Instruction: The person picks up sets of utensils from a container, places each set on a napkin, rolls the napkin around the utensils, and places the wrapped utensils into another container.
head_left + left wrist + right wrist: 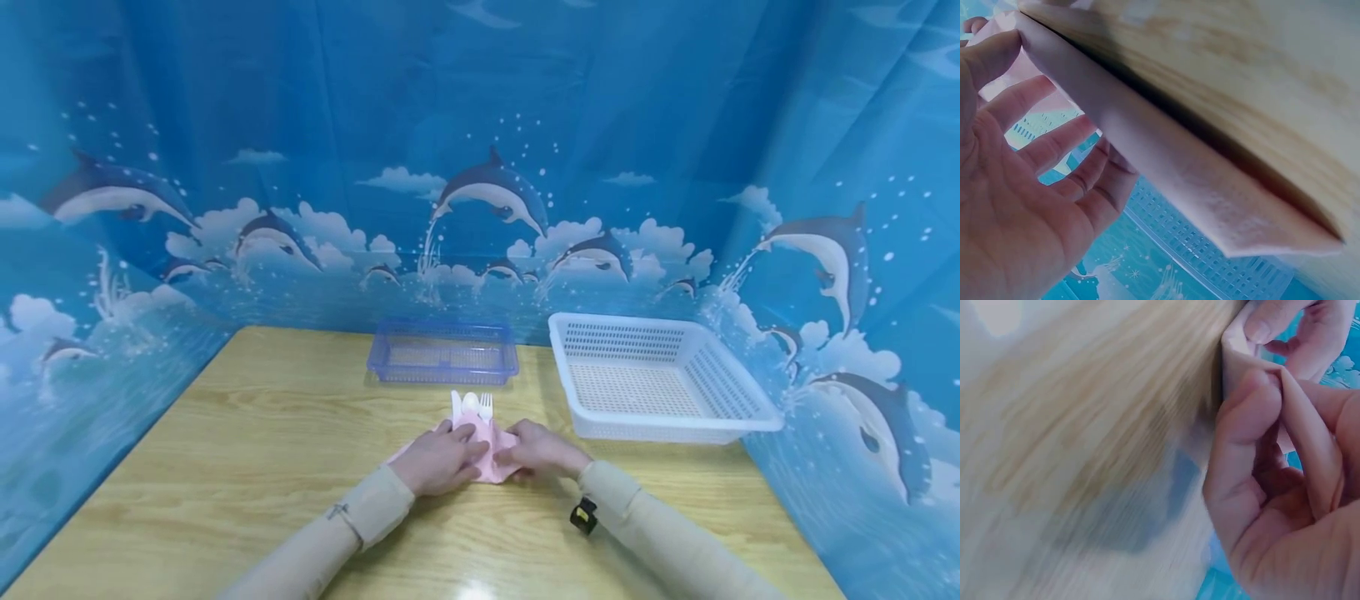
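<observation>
Against the spread left hand (442,458), pink napkin (484,431) pinched by the right hand (543,450) is seemingly half-folded round cutlery (470,403).

Free to pass over the wooden table (225,433), left of the left hand (441,458). Blocked ahead by the purple basket (442,377) and ahead-right by the white basket (675,427). Walled off at the back by the dolphin curtain (300,100).

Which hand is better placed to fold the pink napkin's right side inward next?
Probably the right hand: it pinches the pink napkin on that side, while the left hand rests farther left.
</observation>
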`<action>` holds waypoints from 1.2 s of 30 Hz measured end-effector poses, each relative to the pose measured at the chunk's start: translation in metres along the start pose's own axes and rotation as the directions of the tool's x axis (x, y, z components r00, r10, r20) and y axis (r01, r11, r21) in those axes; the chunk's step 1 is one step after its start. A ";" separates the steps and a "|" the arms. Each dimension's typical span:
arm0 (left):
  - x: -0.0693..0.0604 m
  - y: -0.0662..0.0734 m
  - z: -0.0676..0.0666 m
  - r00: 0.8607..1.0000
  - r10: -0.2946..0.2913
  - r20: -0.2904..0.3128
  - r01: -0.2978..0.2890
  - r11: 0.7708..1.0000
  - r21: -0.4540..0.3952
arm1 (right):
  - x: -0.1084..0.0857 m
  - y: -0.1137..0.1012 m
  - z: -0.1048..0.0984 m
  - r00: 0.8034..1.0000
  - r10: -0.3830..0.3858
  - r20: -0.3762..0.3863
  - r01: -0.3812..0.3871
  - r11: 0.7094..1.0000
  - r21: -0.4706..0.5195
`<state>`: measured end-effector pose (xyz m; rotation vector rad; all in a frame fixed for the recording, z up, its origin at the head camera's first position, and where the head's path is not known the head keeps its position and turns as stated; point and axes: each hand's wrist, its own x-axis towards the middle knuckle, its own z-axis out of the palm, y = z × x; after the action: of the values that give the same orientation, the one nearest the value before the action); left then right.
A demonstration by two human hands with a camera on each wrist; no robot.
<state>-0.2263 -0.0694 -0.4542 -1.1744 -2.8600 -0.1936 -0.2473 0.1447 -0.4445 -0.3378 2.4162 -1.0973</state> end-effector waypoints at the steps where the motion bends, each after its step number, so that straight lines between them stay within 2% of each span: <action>1: 0.000 0.000 0.000 1.000 -0.001 0.000 0.001 1.000 -0.004 | 0.000 -0.001 0.000 1.000 -0.004 0.013 0.003 0.999 0.040; 4: 0.000 0.001 0.000 1.000 0.006 -0.018 -0.006 1.000 -0.001 | 0.003 -0.003 0.002 0.999 -0.007 0.049 -0.002 0.986 0.165; 9: 0.001 0.000 0.003 0.998 0.032 -0.058 -0.030 0.999 0.036 | 0.007 -0.003 0.007 0.997 -0.023 0.073 -0.001 0.948 0.318; 15: 0.000 0.000 0.004 0.996 0.046 -0.075 -0.042 0.997 0.058 | 0.012 0.001 0.014 0.996 -0.064 0.063 0.033 0.915 0.401; 20: -0.001 -0.003 0.003 0.996 0.064 -0.068 -0.063 0.998 0.017 | 0.014 0.003 0.016 0.996 -0.074 0.056 0.046 0.915 0.401; 23: -0.002 -0.006 0.001 0.999 0.041 -0.014 -0.042 0.998 -0.056 | 0.014 0.002 0.016 0.994 -0.078 0.071 0.045 0.920 0.390; 27: -0.002 -0.011 -0.001 0.998 0.025 0.057 -0.015 0.985 -0.171 | 0.014 0.000 0.015 0.993 -0.080 0.086 0.043 0.929 0.368; 31: 0.002 -0.018 -0.005 0.995 0.063 0.074 -0.044 0.971 -0.233 | 0.016 -0.002 0.016 0.994 -0.085 0.070 0.056 0.940 0.337; 36: 0.008 -0.022 -0.006 0.992 0.104 0.068 -0.083 0.962 -0.259 | 0.019 -0.006 0.020 0.996 -0.088 -0.011 0.087 0.962 0.259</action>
<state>-0.2479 -0.0805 -0.4494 -1.3878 -2.9062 -0.5381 -0.2534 0.1203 -0.4574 -0.3594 2.2380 -1.4335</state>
